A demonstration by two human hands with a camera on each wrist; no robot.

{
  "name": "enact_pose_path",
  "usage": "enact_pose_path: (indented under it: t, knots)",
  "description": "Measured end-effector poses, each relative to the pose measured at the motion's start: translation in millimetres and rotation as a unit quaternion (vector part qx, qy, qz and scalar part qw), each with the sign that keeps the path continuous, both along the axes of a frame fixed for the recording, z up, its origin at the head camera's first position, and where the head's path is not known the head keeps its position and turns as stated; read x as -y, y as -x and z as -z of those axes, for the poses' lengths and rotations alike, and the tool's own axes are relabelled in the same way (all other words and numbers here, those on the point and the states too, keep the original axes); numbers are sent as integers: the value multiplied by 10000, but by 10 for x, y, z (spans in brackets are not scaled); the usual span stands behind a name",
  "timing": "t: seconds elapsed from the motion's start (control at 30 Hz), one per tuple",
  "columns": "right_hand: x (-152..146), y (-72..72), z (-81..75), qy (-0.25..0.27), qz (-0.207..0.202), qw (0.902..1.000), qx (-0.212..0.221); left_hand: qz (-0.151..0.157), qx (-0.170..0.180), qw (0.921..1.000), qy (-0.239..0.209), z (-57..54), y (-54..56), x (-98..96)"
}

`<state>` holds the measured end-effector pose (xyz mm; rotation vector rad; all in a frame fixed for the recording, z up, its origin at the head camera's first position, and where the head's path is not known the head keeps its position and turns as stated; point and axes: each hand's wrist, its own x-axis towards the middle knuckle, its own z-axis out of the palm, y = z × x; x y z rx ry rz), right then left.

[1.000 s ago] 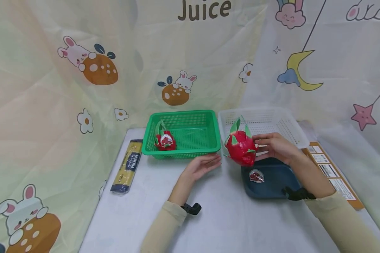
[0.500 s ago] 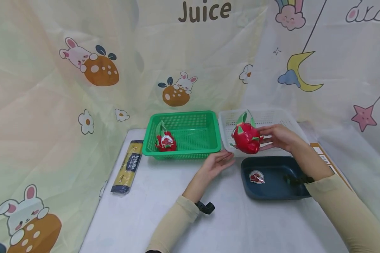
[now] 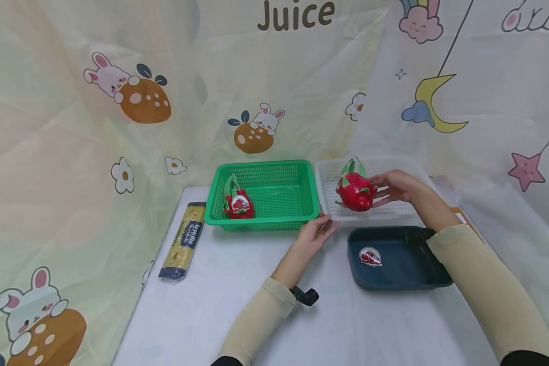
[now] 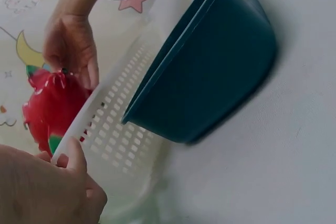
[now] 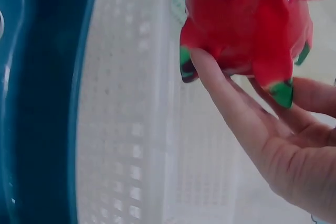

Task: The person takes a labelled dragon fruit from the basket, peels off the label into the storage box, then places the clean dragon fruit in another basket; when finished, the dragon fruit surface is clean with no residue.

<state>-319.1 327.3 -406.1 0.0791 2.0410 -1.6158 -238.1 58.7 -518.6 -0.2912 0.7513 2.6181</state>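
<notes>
A red dragon fruit (image 3: 357, 193) with green leaf tips hangs over the white basket (image 3: 379, 221), its lower part below the far rim line. My right hand (image 3: 400, 186) holds it from its right side; in the right wrist view the fingers (image 5: 231, 98) reach beneath the fruit (image 5: 241, 30). At the basket's front left corner, my left hand (image 3: 313, 230) pinches the rim, thumb on the near side in the left wrist view. Another dragon fruit (image 3: 240, 204), bearing a round sticker, sits in the left part of the green basket (image 3: 261, 222).
A dark blue tub (image 3: 393, 284) with a fruit sticker (image 3: 370, 256) inside stands in front of the white basket, under my right forearm. At the left lies a yellow and blue pasta packet (image 3: 183, 241). A brown-edged box (image 3: 461, 214) shows partly behind my right sleeve.
My right hand has carried the dragon fruit back and slightly right, from the front edge to over the white basket. My left hand has moved right from beside the green basket to the white basket's corner.
</notes>
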Motion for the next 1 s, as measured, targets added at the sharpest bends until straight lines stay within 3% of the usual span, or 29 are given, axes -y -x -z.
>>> enact_pose_path:
  t: [0.23, 0.63, 0.77, 1.0]
  knots:
    - [-30, 256, 15, -8, -444, 9977, 505, -707, 606, 9953, 267, -20, 118, -119]
    - [87, 584, 178, 119, -574, 9902, 1265, -888, 739, 9927, 340, -19, 114, -121]
    - [119, 660, 218, 19, -737, 9878, 1371, -924, 707, 9924, 395, -25, 110, -128]
    - [158, 748, 376, 202, -668, 9836, 1661, -1012, 664, 9915, 479, -34, 107, -150]
